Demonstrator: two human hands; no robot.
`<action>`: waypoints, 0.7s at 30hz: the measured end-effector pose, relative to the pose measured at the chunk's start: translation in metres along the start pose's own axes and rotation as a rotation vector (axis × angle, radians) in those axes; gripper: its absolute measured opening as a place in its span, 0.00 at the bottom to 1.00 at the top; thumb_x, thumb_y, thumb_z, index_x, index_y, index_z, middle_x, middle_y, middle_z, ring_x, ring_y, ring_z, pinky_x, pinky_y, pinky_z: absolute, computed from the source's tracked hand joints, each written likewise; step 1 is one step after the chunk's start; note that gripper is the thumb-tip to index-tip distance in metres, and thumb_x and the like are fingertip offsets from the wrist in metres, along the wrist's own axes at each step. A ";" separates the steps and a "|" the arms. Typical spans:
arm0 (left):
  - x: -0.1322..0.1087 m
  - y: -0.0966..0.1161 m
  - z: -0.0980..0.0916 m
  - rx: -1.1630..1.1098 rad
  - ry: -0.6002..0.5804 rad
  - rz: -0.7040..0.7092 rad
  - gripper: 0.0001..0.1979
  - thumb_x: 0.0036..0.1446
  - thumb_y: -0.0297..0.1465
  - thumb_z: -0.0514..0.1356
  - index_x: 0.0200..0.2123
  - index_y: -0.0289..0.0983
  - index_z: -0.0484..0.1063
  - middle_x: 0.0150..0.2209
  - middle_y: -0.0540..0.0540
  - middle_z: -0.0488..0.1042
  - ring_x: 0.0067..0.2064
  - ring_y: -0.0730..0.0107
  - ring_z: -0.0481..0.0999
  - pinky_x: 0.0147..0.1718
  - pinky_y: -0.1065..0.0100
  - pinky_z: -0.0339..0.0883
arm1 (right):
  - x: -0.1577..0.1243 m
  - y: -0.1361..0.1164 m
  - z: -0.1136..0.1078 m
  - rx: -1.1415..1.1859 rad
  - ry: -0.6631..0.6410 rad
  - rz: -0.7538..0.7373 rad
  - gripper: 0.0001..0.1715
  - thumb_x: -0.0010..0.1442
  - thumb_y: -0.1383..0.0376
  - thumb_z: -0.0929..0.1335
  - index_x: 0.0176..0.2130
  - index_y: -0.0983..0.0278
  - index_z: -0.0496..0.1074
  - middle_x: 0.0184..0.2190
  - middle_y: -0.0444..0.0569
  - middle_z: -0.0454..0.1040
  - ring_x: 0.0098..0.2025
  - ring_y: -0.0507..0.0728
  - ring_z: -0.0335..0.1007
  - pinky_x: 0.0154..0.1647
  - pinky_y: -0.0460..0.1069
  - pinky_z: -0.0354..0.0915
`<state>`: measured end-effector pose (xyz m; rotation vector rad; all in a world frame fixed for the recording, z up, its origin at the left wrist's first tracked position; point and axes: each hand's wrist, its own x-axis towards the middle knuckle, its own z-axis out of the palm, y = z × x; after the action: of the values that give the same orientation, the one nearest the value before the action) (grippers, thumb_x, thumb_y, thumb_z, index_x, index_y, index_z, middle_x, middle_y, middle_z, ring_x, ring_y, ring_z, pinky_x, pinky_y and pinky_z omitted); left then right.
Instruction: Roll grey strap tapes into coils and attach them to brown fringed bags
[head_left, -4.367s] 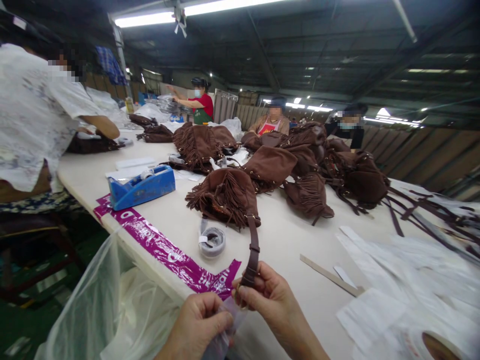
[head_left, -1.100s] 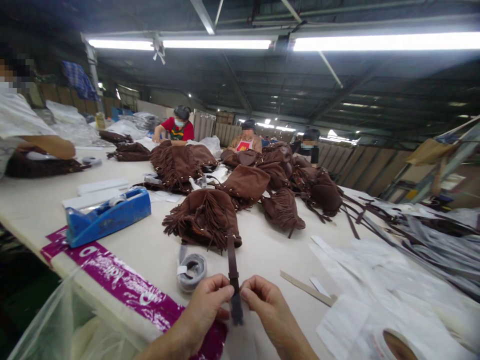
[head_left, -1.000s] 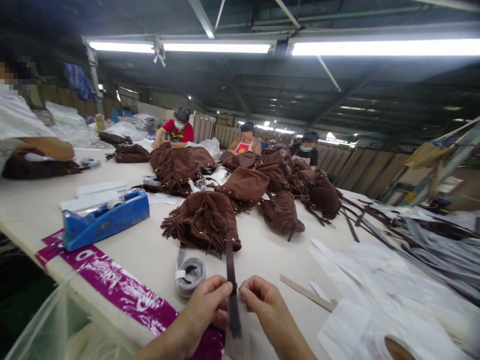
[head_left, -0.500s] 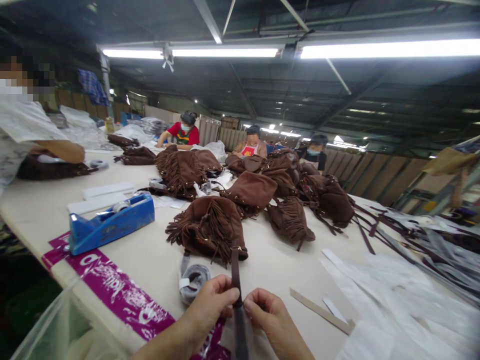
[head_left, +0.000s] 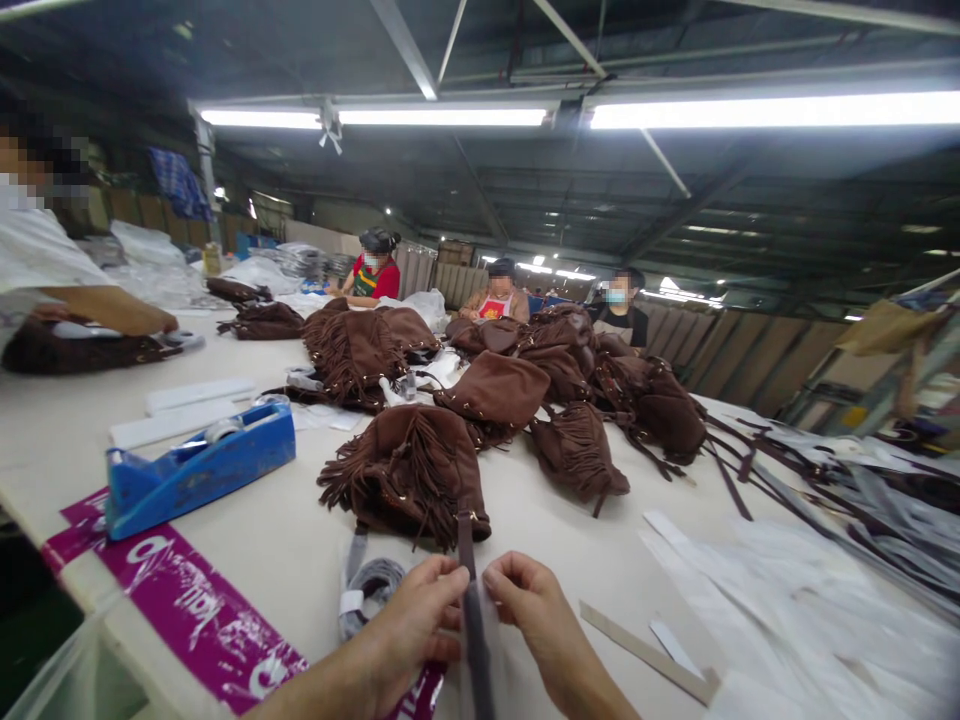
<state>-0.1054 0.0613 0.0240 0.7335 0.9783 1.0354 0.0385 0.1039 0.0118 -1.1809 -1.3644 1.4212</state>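
A brown fringed bag (head_left: pixel 412 460) lies on the table in front of me, and its dark brown strap (head_left: pixel 474 640) runs down toward me. My left hand (head_left: pixel 427 620) is closed, pinching the strap's left side between thumb and fingers. On the strap's other side my right hand (head_left: pixel 529 605) is pinched shut on the edge of a thin clear plastic film (head_left: pixel 496 640) that lies along the strap. Left of my hands sits a coil of film-wrapped strap (head_left: pixel 375 580) with a white band round it, partly hidden by my left hand.
A blue tape dispenser (head_left: pixel 202 465) stands at the left on a purple printed plastic sheet (head_left: pixel 202 610). More brown bags (head_left: pixel 491 390) are heaped beyond. White sheets (head_left: pixel 810 610) and a thin grey strip (head_left: pixel 645 650) lie right. Several co-workers sit or stand around the table.
My view has shifted slightly, so the table things sit a little further left. My hands have moved slightly up along the strap toward the bag, and the film beside it shows more clearly.
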 end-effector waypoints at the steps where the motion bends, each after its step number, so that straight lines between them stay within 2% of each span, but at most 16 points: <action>1: -0.001 0.002 0.000 -0.008 0.003 -0.019 0.21 0.43 0.42 0.66 0.38 0.37 0.66 0.31 0.45 0.75 0.33 0.63 0.76 0.30 0.68 0.64 | 0.005 -0.001 0.000 -0.019 0.014 -0.007 0.19 0.42 0.52 0.71 0.21 0.63 0.65 0.19 0.40 0.63 0.25 0.51 0.59 0.28 0.47 0.60; 4: -0.003 0.002 0.000 -0.019 0.006 -0.071 0.21 0.40 0.33 0.65 0.39 0.37 0.65 0.30 0.45 0.76 0.33 0.63 0.77 0.33 0.67 0.64 | 0.020 -0.002 0.000 -0.080 0.058 -0.041 0.17 0.43 0.53 0.69 0.21 0.63 0.65 0.19 0.40 0.64 0.25 0.52 0.60 0.27 0.47 0.60; 6: 0.000 -0.003 -0.001 -0.022 0.000 -0.082 0.19 0.40 0.30 0.63 0.39 0.37 0.65 0.30 0.45 0.76 0.32 0.64 0.77 0.33 0.67 0.64 | 0.031 -0.001 0.001 -0.107 0.087 -0.064 0.15 0.43 0.54 0.68 0.21 0.63 0.65 0.18 0.40 0.63 0.24 0.51 0.60 0.25 0.47 0.59; 11: 0.021 -0.025 -0.006 -0.069 -0.017 -0.149 0.18 0.35 0.32 0.65 0.31 0.38 0.64 0.25 0.48 0.74 0.27 0.66 0.74 0.29 0.68 0.63 | 0.060 0.002 0.003 -0.178 0.150 -0.114 0.13 0.43 0.55 0.66 0.19 0.61 0.64 0.14 0.38 0.61 0.19 0.51 0.57 0.20 0.46 0.55; 14: 0.032 -0.036 -0.006 -0.089 -0.027 -0.197 0.18 0.32 0.33 0.66 0.29 0.39 0.64 0.23 0.51 0.72 0.23 0.70 0.71 0.24 0.71 0.60 | 0.077 0.001 0.004 -0.241 0.174 -0.149 0.10 0.44 0.58 0.66 0.18 0.61 0.65 0.13 0.39 0.61 0.19 0.52 0.58 0.20 0.47 0.55; 18: 0.034 -0.044 -0.003 -0.086 -0.059 -0.262 0.16 0.33 0.32 0.64 0.29 0.39 0.63 0.23 0.50 0.73 0.24 0.68 0.74 0.27 0.68 0.63 | 0.092 -0.005 0.005 -0.329 0.190 -0.208 0.09 0.44 0.62 0.66 0.17 0.61 0.65 0.14 0.40 0.63 0.23 0.53 0.60 0.24 0.47 0.54; 21: 0.030 -0.042 0.000 -0.075 -0.066 -0.239 0.16 0.36 0.33 0.64 0.30 0.38 0.63 0.25 0.49 0.74 0.25 0.69 0.75 0.29 0.69 0.63 | 0.090 -0.007 0.005 -0.360 0.134 -0.220 0.09 0.45 0.63 0.65 0.17 0.62 0.65 0.15 0.40 0.62 0.22 0.52 0.58 0.24 0.47 0.53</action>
<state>-0.0847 0.0741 -0.0215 0.5698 0.9397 0.8297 0.0127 0.1905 0.0106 -1.2794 -1.6425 0.9496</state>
